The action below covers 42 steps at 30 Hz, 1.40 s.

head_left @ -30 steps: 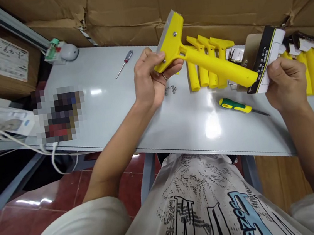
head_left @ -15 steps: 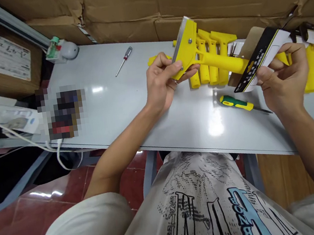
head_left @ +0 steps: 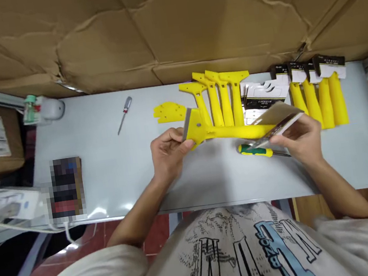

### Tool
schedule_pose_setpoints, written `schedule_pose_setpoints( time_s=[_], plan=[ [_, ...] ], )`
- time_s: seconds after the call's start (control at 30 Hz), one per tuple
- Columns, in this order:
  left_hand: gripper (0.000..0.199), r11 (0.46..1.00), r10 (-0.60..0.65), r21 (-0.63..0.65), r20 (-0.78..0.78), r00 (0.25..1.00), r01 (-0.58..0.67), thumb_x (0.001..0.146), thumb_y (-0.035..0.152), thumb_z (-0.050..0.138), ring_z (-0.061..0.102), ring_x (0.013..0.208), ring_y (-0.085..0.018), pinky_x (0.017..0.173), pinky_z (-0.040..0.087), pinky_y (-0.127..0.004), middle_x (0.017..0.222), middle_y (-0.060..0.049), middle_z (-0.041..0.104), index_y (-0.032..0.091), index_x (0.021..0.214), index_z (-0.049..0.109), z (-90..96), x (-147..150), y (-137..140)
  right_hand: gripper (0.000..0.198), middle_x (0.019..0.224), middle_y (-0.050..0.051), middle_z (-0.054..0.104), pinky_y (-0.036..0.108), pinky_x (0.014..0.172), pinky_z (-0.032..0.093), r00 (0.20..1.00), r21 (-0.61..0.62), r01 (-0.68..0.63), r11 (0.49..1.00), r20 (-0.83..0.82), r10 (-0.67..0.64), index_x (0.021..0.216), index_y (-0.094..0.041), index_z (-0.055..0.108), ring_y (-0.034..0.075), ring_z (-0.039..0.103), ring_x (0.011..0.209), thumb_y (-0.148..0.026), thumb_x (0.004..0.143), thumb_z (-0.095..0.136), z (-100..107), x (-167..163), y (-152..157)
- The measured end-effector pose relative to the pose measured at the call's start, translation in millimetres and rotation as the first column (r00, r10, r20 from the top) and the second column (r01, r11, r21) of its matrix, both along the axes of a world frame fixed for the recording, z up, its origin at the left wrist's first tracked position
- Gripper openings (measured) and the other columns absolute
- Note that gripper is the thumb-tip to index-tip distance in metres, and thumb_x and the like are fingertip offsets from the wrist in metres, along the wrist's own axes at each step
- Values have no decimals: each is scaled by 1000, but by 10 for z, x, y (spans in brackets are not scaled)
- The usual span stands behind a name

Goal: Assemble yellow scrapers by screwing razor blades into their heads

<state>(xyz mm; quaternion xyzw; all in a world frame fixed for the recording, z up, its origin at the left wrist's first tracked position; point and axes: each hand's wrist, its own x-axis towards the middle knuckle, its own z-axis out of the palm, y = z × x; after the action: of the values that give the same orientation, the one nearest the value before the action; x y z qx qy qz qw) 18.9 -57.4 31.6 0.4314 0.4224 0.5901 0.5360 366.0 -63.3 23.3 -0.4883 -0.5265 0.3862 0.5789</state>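
A yellow scraper point(head_left: 194, 127) with a metal blade edge lies sideways between my hands, above the table. My left hand point(head_left: 169, 153) pinches it by the blade head. At the handle end, my right hand point(head_left: 302, 137) grips a folded cardboard packaging card point(head_left: 282, 119), and the handle's tip goes in between the card's flaps. Beneath the card rests a green and yellow screwdriver point(head_left: 256, 150), partly covered. Just behind my left hand are flat yellow plastic plates point(head_left: 170, 111). Several yellow scraper handles point(head_left: 225, 100) stand in a row behind the held one.
Printed cards point(head_left: 265, 94) lie at the back, beside carded scrapers point(head_left: 325, 99) on the right. A small grey screwdriver point(head_left: 125, 114) is on the left of the white table point(head_left: 114, 179). Cardboard point(head_left: 172, 30) walls the back. A blurred-out device point(head_left: 65, 186) with a cable sits at the left edge.
The scraper has come down lower and nearer level, both hands still on it. The card has tilted flatter around the handle end. My view has shifted, showing more of the table's right side.
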Motion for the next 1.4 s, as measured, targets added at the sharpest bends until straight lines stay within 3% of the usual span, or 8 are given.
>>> schedule_pose_setpoints(
  time_s=[0.23,0.33,0.47,0.57,0.67,0.97,1.23,1.4],
  plan=[
    [59,957,-32,272,-252,967,103,72,67,124,83,91,-27,100,73,-52,84,-4,81,27,69,81,211,76,-15,58,106,6,90,47,90,57,757,358,-26,934,617,-215,123,-36,98,28,77,94,-74,82,113,403,465,6],
    [64,888,102,459,-218,971,10,72,77,121,83,95,-26,99,74,-49,88,-2,80,27,76,81,291,117,-146,75,128,2,89,44,102,62,879,497,-217,840,474,-53,146,-45,93,27,81,113,-76,81,114,754,467,-192],
    [70,845,101,534,-224,969,35,86,83,112,78,87,-19,91,70,-43,81,2,74,25,78,74,309,92,-442,80,126,4,90,44,93,59,732,137,-304,943,667,140,134,-38,95,27,79,110,-66,65,125,1050,332,-548],
    [69,831,158,548,-77,984,-90,82,81,115,74,80,-17,72,60,-36,78,1,69,25,78,74,294,39,-615,100,118,4,88,40,81,59,845,38,-344,938,449,292,125,-28,93,23,76,99,-69,41,128,992,187,-682],
    [64,818,191,555,-10,981,-154,81,77,117,69,74,-18,68,57,-34,78,0,69,27,77,78,253,11,-703,97,123,4,86,47,90,70,934,117,-276,954,264,238,130,-33,85,27,77,106,-78,53,123,768,28,-711],
    [55,865,172,484,-31,985,-135,83,69,117,70,79,-18,72,60,-30,78,-2,70,27,76,82,181,94,-796,105,172,1,75,45,90,70,739,194,-264,945,670,68,169,-46,73,24,79,89,-44,74,117,886,-69,-1012],
    [74,862,306,394,99,947,-319,68,79,121,56,68,-12,66,51,-26,70,4,56,25,71,72,180,54,-764,107,155,6,80,45,93,80,909,172,-396,902,210,359,153,-36,74,26,85,111,-81,66,117,659,-247,-658],
    [72,865,315,405,24,949,-297,72,78,120,59,71,-13,65,50,-27,74,2,62,24,72,71,145,85,-781,87,156,7,80,53,104,79,878,283,-310,908,451,159,151,-38,75,33,85,124,-68,80,115,624,-205,-624]
  ],
)
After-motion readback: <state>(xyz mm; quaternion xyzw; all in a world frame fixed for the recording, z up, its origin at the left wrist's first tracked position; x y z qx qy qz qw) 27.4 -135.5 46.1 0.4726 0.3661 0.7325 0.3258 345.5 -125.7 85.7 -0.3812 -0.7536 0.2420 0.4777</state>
